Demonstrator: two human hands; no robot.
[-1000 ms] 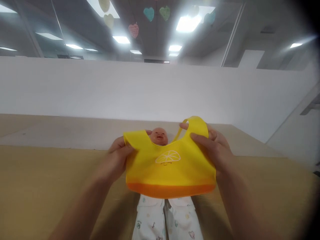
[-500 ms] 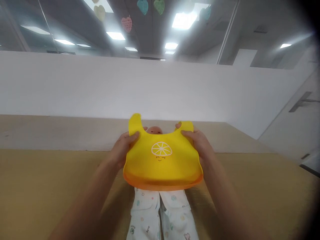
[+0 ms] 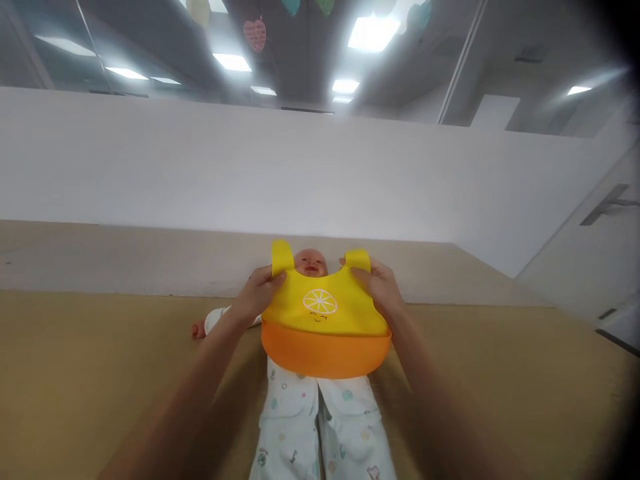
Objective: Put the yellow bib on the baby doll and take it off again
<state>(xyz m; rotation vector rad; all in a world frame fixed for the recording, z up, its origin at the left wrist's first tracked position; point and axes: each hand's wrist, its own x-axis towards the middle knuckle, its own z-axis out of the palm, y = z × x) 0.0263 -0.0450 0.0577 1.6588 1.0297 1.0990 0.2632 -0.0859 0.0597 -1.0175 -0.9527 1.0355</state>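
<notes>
A yellow bib (image 3: 325, 317) with an orange catch pocket and a printed lemon slice is held up in front of me. My left hand (image 3: 263, 288) pinches it at the base of its left strap. On the other side, my right hand (image 3: 379, 285) grips it below the right strap. Behind the bib a baby doll (image 3: 311, 261) lies on its back; its face shows in the neck opening. The doll's white patterned trousers (image 3: 295, 427) stick out under the pocket, and a small doll hand (image 3: 199, 330) shows at the left. The bib hides its torso.
The doll lies on a wooden-coloured surface (image 3: 125, 387). A low white wall (image 3: 200, 173) runs along the back with glass above it. Paper hearts (image 3: 255, 35) hang behind the glass. A door handle (image 3: 603, 203) is at the right.
Both hands have tilted the bib and moved it away from me, so its orange pocket front now shows. More of the doll's face and its hand at the left have come into view.
</notes>
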